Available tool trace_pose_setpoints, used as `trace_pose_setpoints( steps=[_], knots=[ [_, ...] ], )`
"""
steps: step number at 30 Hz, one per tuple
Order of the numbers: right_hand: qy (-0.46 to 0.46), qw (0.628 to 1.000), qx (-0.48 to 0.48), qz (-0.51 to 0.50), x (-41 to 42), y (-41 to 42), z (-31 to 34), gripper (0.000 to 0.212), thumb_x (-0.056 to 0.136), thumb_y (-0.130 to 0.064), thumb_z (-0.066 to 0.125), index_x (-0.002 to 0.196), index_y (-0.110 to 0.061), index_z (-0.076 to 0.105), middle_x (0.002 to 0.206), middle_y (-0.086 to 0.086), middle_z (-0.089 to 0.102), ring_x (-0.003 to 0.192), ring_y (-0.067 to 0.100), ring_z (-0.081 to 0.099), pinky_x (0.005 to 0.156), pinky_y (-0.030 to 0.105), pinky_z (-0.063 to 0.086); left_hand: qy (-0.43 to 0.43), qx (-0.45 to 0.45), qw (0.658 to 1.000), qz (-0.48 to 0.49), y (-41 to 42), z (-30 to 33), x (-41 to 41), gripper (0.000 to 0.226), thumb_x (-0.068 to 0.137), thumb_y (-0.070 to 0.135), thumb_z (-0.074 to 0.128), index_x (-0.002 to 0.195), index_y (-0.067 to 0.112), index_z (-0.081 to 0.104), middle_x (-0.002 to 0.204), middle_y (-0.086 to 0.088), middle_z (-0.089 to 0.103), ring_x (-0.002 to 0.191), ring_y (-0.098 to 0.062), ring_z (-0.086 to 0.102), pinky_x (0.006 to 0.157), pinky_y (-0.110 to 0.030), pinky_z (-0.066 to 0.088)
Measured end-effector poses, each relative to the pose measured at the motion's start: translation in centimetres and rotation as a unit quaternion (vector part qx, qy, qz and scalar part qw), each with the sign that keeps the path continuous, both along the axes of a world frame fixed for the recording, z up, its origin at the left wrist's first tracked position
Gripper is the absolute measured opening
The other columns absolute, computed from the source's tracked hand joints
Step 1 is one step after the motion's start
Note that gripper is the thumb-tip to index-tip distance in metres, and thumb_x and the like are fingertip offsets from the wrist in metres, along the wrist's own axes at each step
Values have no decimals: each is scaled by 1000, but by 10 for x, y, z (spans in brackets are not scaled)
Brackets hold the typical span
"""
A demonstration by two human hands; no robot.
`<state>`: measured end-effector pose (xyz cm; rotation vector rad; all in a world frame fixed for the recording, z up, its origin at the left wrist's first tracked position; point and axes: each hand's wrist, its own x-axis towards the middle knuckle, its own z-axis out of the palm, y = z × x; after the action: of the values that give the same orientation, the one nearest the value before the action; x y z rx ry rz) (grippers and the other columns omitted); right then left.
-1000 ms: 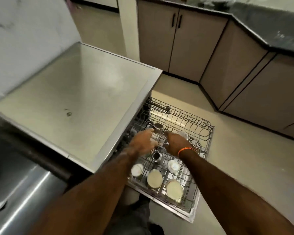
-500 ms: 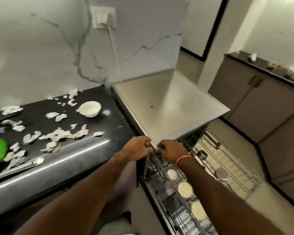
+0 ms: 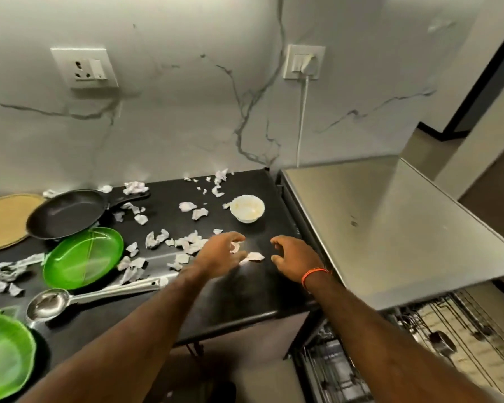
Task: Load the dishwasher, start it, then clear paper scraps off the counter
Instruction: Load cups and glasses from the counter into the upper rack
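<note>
Both my hands hover over the black counter point(image 3: 245, 292), a little in front of a small white bowl point(image 3: 247, 208). My left hand point(image 3: 218, 255) and my right hand point(image 3: 296, 260), with an orange band at the wrist, have loosely curved fingers and hold nothing. A white paper scrap point(image 3: 255, 256) lies between them. Several more torn paper scraps point(image 3: 186, 242) are scattered across the counter. The steel dishwasher point(image 3: 390, 228) stands at the right, its pulled-out rack point(image 3: 437, 344) with dishes partly visible below.
On the counter's left are a black frying pan point(image 3: 67, 213), a green divided plate point(image 3: 83, 257), a steel ladle point(image 3: 79, 299), another green dish point(image 3: 3, 350) and a round wooden board point(image 3: 3, 222). A white cable point(image 3: 303, 117) runs from a wall socket behind the dishwasher.
Both hands left the dishwasher rack and moved left and up over the counter. My view swung from the rack to the counter with the scraps and the bowl.
</note>
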<state>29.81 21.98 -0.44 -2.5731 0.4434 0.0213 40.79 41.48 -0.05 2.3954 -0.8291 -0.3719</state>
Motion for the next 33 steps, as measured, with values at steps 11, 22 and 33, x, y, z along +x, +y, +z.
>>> trace_pose_setpoints(
  steps=[11, 22, 33],
  knots=[
    [20, 998, 2, -55, 140, -9, -10, 87, 81, -15, 72, 155, -18, 24, 159, 4, 24, 131, 30, 50, 109, 41, 42, -1, -5, 1000, -14, -18, -21, 137, 82, 79, 30, 83, 149, 15, 44, 149, -5, 52, 135, -19, 49, 110, -25, 34],
    [37, 993, 59, -92, 168, -10, -34, 94, 82, -10, 73, 158, -23, 18, 161, 4, 27, 141, 25, 40, 115, 39, 37, 40, -40, 996, -69, -47, -52, 172, 91, 71, 25, 84, 149, 27, 36, 143, 7, 53, 133, -15, 49, 108, -26, 40],
    [-85, 980, 133, -125, 89, -23, -9, 79, 76, -23, 82, 145, -25, 44, 142, -6, 53, 125, 7, 50, 105, 23, 41, 96, -133, 980, -109, -48, -29, 130, 49, 67, 49, 90, 106, 28, 69, 129, 11, 63, 111, -9, 64, 98, -38, 55]
  ],
)
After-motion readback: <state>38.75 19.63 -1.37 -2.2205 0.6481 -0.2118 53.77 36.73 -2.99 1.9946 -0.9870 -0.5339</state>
